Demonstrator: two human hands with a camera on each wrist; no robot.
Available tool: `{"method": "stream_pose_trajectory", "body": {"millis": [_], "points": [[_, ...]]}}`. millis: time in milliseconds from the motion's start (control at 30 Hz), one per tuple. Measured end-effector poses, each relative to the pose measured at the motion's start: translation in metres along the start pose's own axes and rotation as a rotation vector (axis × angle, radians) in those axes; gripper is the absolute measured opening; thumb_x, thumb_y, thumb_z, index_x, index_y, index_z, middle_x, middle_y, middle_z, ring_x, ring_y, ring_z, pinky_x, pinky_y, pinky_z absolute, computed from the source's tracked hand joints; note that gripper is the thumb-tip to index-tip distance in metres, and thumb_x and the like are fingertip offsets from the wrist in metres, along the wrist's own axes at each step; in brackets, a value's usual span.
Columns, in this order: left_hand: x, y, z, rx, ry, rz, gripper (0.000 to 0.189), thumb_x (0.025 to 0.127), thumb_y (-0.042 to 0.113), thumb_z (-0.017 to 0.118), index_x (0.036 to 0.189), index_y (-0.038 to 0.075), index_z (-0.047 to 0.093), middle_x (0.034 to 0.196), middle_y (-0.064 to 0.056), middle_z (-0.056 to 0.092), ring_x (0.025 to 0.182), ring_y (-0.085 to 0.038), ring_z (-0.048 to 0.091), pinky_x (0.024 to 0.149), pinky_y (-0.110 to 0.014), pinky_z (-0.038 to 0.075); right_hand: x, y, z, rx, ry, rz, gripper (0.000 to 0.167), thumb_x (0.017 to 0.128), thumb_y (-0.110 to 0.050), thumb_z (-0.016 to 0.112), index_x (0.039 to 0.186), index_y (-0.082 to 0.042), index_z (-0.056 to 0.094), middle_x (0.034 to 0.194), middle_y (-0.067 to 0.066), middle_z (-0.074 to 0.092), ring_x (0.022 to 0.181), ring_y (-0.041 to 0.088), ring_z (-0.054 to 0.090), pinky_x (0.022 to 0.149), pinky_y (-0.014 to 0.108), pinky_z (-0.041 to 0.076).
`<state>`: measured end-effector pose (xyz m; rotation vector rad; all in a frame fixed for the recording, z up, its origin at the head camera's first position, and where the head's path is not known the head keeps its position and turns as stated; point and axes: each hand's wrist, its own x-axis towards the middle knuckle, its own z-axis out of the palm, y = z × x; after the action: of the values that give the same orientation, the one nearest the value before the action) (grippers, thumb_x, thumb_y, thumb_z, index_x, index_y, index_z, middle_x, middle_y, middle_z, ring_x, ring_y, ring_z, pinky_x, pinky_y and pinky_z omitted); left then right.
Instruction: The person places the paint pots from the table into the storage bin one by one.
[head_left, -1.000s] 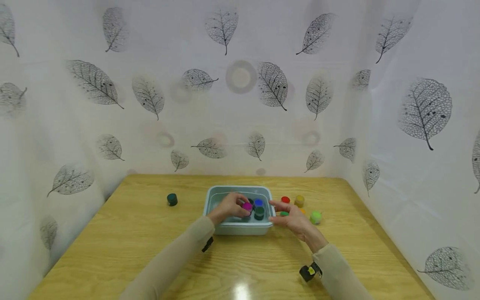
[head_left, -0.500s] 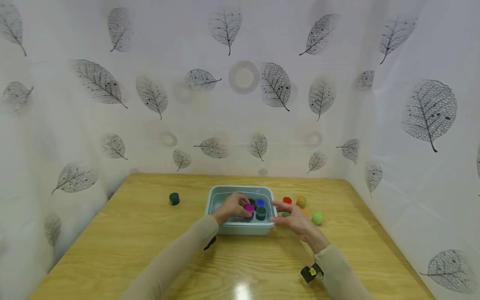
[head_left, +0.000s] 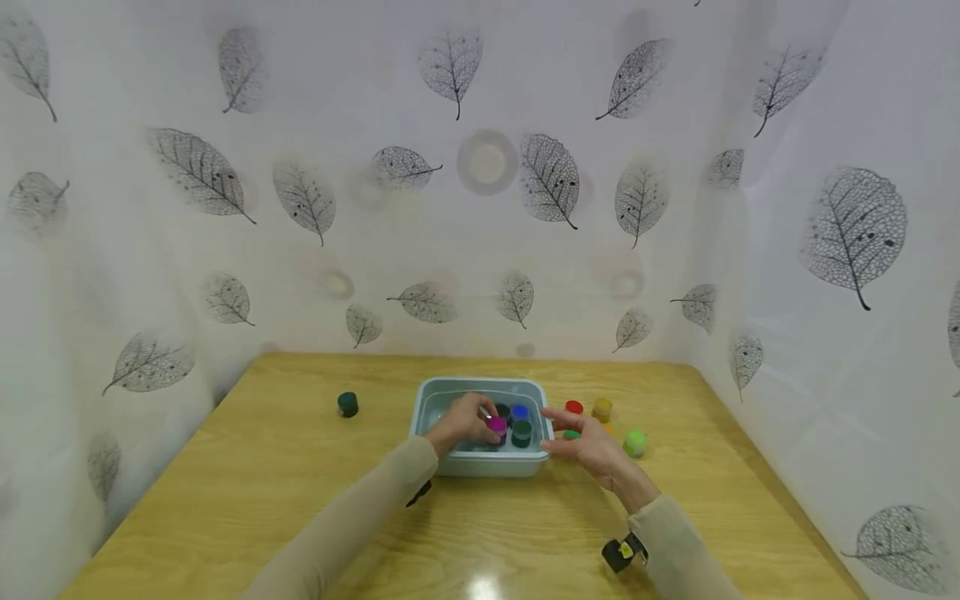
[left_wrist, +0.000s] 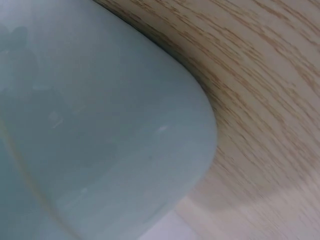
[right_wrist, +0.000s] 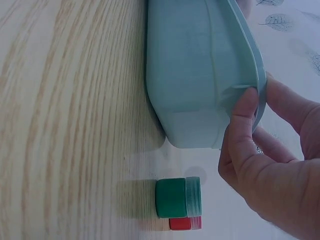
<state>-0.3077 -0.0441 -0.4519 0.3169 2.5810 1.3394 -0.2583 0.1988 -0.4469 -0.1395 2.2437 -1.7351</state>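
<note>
A pale blue plastic bin (head_left: 487,467) stands on the wooden table. Inside it my left hand (head_left: 462,419) pinches a small paint jar with a magenta lid (head_left: 497,426). Close by in the bin are a dark green jar (head_left: 521,434), a blue jar (head_left: 520,412) and a black-looking jar (head_left: 503,411), partly hidden. At the bin's right end my right hand (head_left: 600,457) grips the rim; the right wrist view shows thumb and fingers (right_wrist: 245,105) on either side of that rim. Only the bin's outer wall (left_wrist: 125,125) and table appear in the left wrist view.
Right of the bin are a red jar (head_left: 573,407), a yellow jar (head_left: 602,408), a light green jar (head_left: 635,442), a green jar (right_wrist: 170,198) and a partly hidden orange one. A dark green jar (head_left: 347,404) sits alone at left. Leaf-print curtains surround the table.
The magenta-lidded jar has gone slightly lower among the jars in the bin, with the left fingers still on it. My right hand has stayed at the rim. The head view has shifted a little.
</note>
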Motion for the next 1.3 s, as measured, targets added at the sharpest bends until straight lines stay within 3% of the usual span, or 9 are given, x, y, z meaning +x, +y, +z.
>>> {"method": "stream_pose_trajectory", "body": {"millis": [367, 567, 767, 1067, 1300], "points": [[0.002, -0.001, 0.001, -0.002, 0.007, 0.013, 0.035, 0.068, 0.0, 0.086, 0.097, 0.001, 0.067, 0.09, -0.011, 0.069, 0.08, -0.017, 0.061, 0.07, -0.028, 0.054, -0.002, 0.0, -0.001, 0.009, -0.024, -0.023, 0.067, 0.086, -0.014, 0.076, 0.145, -0.007, 0.046, 0.136, 0.022, 0.042, 0.097, 0.019, 0.056, 0.085, 0.032, 0.054], [0.0, -0.002, 0.001, -0.081, 0.014, 0.005, 0.034, 0.07, -0.005, 0.081, 0.1, -0.002, 0.065, 0.095, -0.015, 0.068, 0.083, -0.02, 0.062, 0.071, -0.029, 0.057, -0.003, 0.001, 0.001, 0.0, -0.006, -0.011, 0.066, 0.084, -0.015, 0.078, 0.143, -0.009, 0.049, 0.135, 0.02, 0.043, 0.097, 0.02, 0.054, 0.084, 0.031, 0.054], [-0.002, 0.004, -0.004, -0.232, 0.001, -0.005, 0.036, 0.076, -0.009, 0.075, 0.109, -0.008, 0.062, 0.1, -0.02, 0.065, 0.081, -0.024, 0.065, 0.071, -0.033, 0.061, -0.002, 0.001, 0.001, 0.009, -0.01, -0.003, 0.068, 0.084, -0.016, 0.078, 0.144, -0.008, 0.049, 0.136, 0.022, 0.042, 0.1, 0.023, 0.052, 0.082, 0.027, 0.053], [-0.009, 0.01, -0.026, -0.267, -0.007, 0.024, 0.027, 0.085, 0.006, 0.073, 0.108, -0.005, 0.064, 0.096, -0.014, 0.071, 0.082, -0.021, 0.066, 0.078, -0.044, 0.06, -0.001, -0.003, 0.001, 0.018, -0.018, 0.005, 0.066, 0.086, -0.015, 0.076, 0.145, -0.01, 0.047, 0.136, 0.02, 0.041, 0.1, 0.021, 0.054, 0.087, 0.031, 0.054], [-0.015, 0.007, -0.05, -0.253, 0.049, 0.034, 0.014, 0.087, 0.012, 0.073, 0.096, 0.004, 0.067, 0.091, -0.012, 0.069, 0.084, -0.03, 0.066, 0.07, -0.034, 0.059, -0.004, -0.003, 0.003, 0.013, -0.016, -0.01, 0.065, 0.087, -0.012, 0.074, 0.146, -0.008, 0.046, 0.135, 0.021, 0.041, 0.098, 0.02, 0.056, 0.087, 0.034, 0.055]]}}
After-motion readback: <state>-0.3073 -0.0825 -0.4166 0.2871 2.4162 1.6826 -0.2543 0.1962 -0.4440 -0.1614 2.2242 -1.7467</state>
